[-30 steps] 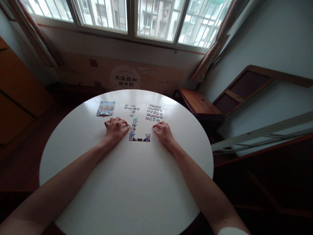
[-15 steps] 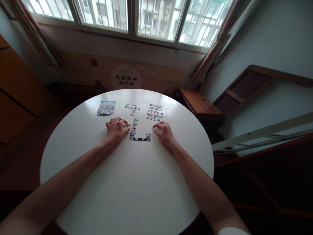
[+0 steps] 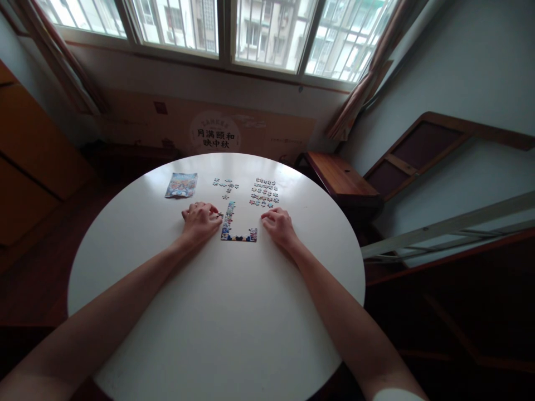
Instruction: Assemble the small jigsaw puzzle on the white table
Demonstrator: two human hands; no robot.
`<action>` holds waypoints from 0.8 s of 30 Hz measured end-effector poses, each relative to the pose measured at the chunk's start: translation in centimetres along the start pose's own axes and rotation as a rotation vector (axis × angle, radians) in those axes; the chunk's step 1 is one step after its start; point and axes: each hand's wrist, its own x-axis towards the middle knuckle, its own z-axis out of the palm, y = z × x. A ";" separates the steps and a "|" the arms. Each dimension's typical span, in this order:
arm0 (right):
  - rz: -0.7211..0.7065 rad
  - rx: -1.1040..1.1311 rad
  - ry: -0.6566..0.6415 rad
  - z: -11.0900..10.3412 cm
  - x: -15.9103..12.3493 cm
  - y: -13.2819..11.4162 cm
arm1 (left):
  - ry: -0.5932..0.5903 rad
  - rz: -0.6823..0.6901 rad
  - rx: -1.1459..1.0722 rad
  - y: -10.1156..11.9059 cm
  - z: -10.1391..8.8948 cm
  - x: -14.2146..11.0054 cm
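Note:
A partly joined jigsaw puzzle (image 3: 227, 227) lies on the white table as a U shape, its left side taller than its right. Left of it, my left hand (image 3: 201, 221) rests on the table with fingers curled, and a small puzzle piece (image 3: 219, 215) shows at its fingertips. My right hand (image 3: 278, 224) lies to the right of the puzzle, apart from it. Its fingers are bent together; whether anything is between them is hidden. Beyond the puzzle are loose puzzle pieces (image 3: 228, 185) in a scattered group and more puzzle pieces (image 3: 264, 191) laid in rows.
A picture sheet or packet (image 3: 181, 185) lies at the back left of the round white table (image 3: 217, 317). A wooden stool or bench (image 3: 340, 172) stands past the table's right edge. Windows and a printed cardboard panel (image 3: 259, 131) are at the back.
Both hands stay almost in place. The fingers of my left hand have shifted slightly around the small puzzle piece. The view has moved very little.

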 end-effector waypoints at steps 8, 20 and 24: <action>-0.009 0.001 -0.002 0.1 0.1 0.2 | 0.036 0.048 -0.156 -0.4 0.4 0.2; -0.281 0.178 0.117 -0.8 -0.3 -2.8 | 0.155 0.410 -0.358 0.9 0.5 -0.7; -0.402 0.299 0.017 -0.4 -0.8 -3.9 | 0.112 0.488 -0.388 1.4 0.7 -1.3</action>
